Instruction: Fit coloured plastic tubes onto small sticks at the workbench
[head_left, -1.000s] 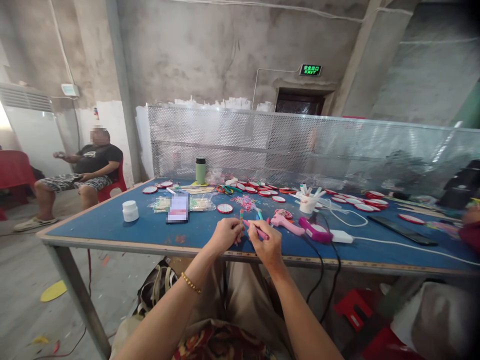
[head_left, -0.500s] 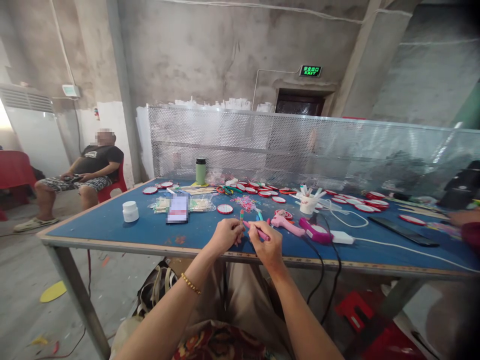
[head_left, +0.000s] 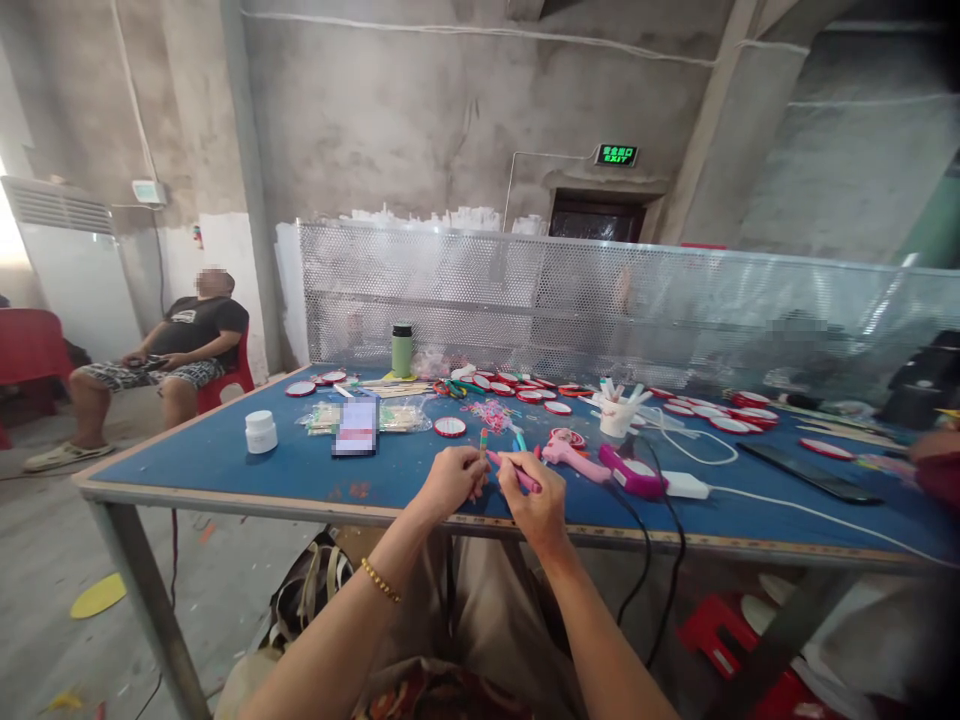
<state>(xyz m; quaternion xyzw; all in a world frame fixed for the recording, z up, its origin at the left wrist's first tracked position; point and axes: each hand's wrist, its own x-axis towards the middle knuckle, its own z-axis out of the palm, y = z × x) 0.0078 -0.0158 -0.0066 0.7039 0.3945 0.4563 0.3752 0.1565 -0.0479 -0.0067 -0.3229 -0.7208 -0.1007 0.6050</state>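
Note:
Close to the table's front edge, my left hand (head_left: 456, 478) pinches a small stick-like piece (head_left: 484, 438) with a green and orange top. The rest of that piece is hidden by my fingers. A pink pen-shaped tool (head_left: 523, 478) is gripped in my right hand (head_left: 538, 502), its tip pointing toward the small piece. I cannot tell whether the tip touches it. Just right of this hand lies a pink glue gun (head_left: 577, 458). Beyond both hands is a pile of small colourful bits (head_left: 491, 414), with a light blue tool (head_left: 519, 437) in front of it.
Around the blue table (head_left: 195, 455) are a white jar (head_left: 261, 432), a phone (head_left: 355, 427), a green bottle (head_left: 402, 352), several red-rimmed discs (head_left: 450, 427), a white cup of sticks (head_left: 616, 414), a purple device (head_left: 632, 472) with cords and a black phone (head_left: 810, 474). A person (head_left: 199, 325) sits left.
The view has tipped slightly upward, so the table sits a little lower. Both hands keep nearly the same pose, still holding the small piece and the pink tool.

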